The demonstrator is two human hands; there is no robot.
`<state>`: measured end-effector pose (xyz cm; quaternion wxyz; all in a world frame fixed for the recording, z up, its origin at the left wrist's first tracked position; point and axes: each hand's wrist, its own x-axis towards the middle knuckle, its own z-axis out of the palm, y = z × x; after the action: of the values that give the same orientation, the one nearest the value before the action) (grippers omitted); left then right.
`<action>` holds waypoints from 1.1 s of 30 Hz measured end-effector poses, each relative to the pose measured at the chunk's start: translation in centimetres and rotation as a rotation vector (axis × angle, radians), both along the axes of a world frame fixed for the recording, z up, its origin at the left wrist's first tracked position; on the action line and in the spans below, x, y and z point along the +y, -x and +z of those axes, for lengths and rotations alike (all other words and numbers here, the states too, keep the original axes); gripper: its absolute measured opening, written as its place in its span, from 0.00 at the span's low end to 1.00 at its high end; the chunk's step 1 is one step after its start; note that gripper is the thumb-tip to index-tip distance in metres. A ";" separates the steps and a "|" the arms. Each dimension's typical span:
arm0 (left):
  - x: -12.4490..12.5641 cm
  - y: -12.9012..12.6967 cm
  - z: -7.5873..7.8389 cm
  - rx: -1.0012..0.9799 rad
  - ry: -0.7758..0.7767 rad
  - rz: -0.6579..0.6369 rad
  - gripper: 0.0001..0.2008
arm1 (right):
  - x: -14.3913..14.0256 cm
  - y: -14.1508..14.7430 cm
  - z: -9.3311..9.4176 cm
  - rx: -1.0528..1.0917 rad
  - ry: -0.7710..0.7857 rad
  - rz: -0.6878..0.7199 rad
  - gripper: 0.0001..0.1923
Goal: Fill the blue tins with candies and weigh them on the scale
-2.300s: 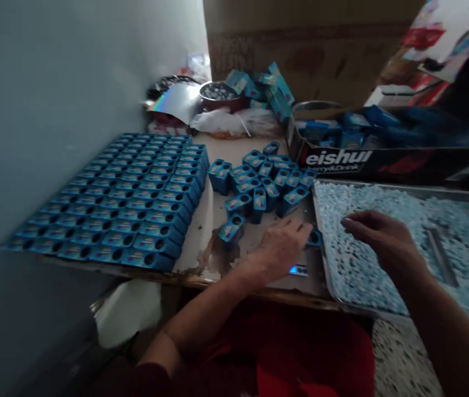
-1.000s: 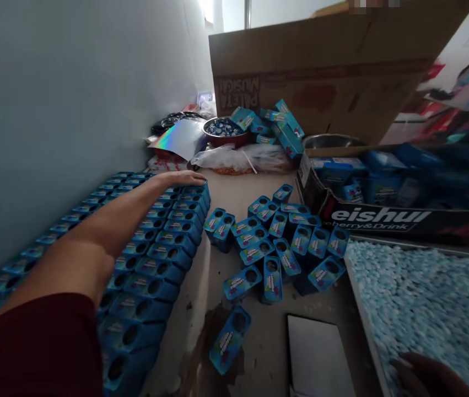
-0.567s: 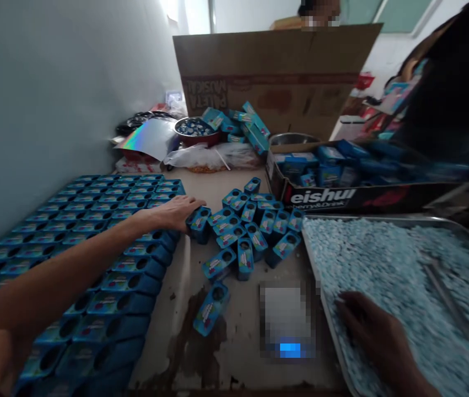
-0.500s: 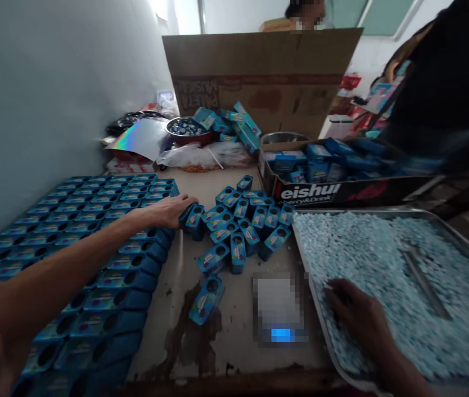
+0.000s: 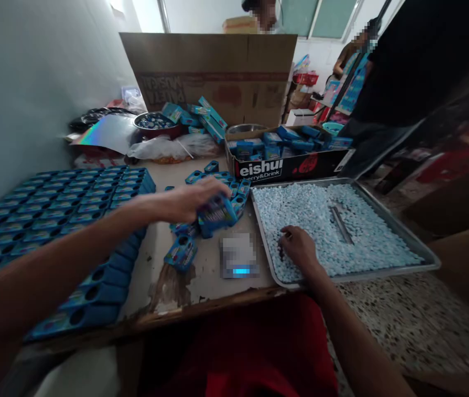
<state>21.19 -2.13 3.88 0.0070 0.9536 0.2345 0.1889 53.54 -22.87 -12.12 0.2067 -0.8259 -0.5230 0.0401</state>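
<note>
Both hands are busy from where I stand: the left hand (image 5: 197,199), mid-frame, is bent over the top of a small blue box (image 5: 220,216) lifted in its grasp, though blur hides the thumb. Right of centre, the right hand (image 5: 299,246) is loosely curled with its fingertips down among pale blue pellets (image 5: 304,207); I can't tell whether it has any pinched.

Biggest is the block of boxes (image 5: 64,204) in rows across the left of the frame, then the metal tray (image 5: 403,229) of pellets at right. Behind that, upper right of centre, sits a black carton (image 5: 321,164) of more packs. Loose boxes (image 5: 180,252) crowd the middle, the nearest one just left of a small scale (image 5: 238,247).

I'd guess the lifted box is light, fairly stiff and a bit slick; take it across its long sides, near the top. A metal strip (image 5: 341,225) lies on the pellets, which look hard, light and apt to roll.
</note>
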 end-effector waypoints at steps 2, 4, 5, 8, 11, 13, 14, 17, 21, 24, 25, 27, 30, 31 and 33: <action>-4.1 -3.0 -1.5 0.055 0.011 -0.080 0.28 | -0.7 -0.4 0.7 -0.031 -0.040 0.008 0.18; -7.2 -4.8 -3.2 0.125 0.021 -0.149 0.31 | -1.8 -0.8 1.4 -0.043 -0.102 0.066 0.18; -8.3 -5.3 -4.0 0.172 0.024 -0.189 0.32 | -2.4 -1.1 1.6 -0.034 -0.128 0.123 0.18; -9.9 -5.4 -5.3 0.327 0.004 -0.329 0.39 | -4.1 -1.2 1.6 0.003 -0.178 0.381 0.16; -10.9 -3.4 -5.3 0.334 -0.034 -0.340 0.49 | -5.1 -0.2 0.9 -0.009 -0.181 0.633 0.17; -12.2 -0.9 -5.7 0.208 -0.065 -0.218 0.49 | -5.4 0.6 0.5 -0.047 -0.164 0.727 0.17; -13.1 0.5 -6.3 0.111 -0.087 -0.129 0.47 | -5.5 0.9 0.4 -0.073 -0.153 0.755 0.17; -16.0 4.8 -9.7 -0.280 -0.176 0.258 0.34 | -5.5 0.6 0.4 -0.168 -0.109 0.808 0.13; -17.3 7.6 -15.7 -0.450 0.013 0.680 0.38 | -4.7 -1.8 0.3 -0.305 -0.001 0.884 0.12; -15.5 6.3 -18.2 -0.355 0.248 0.659 0.32 | -3.2 -3.7 -0.3 -0.352 0.145 0.889 0.11; -14.6 5.5 -18.4 -0.340 0.275 0.643 0.29 | -2.5 -4.1 -0.6 -0.350 0.196 0.862 0.10; -12.6 3.8 -18.1 -0.321 0.289 0.633 0.26 | -0.9 -4.8 -0.9 -0.295 0.274 0.771 0.10; -10.5 2.3 -17.1 -0.284 0.288 0.624 0.26 | 1.3 -5.9 -0.6 -0.061 0.286 0.630 0.08; -10.3 2.2 -16.9 -0.273 0.283 0.620 0.28 | 1.7 -6.3 -0.3 0.043 0.266 0.586 0.06; -10.8 2.8 -16.8 -0.257 0.261 0.620 0.32 | 1.8 -6.9 0.7 0.259 0.231 0.487 0.10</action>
<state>18.42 -12.89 -12.93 0.1006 0.7965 0.5320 0.2690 60.44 -21.05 -11.38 0.1606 -0.6823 -0.6669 0.2528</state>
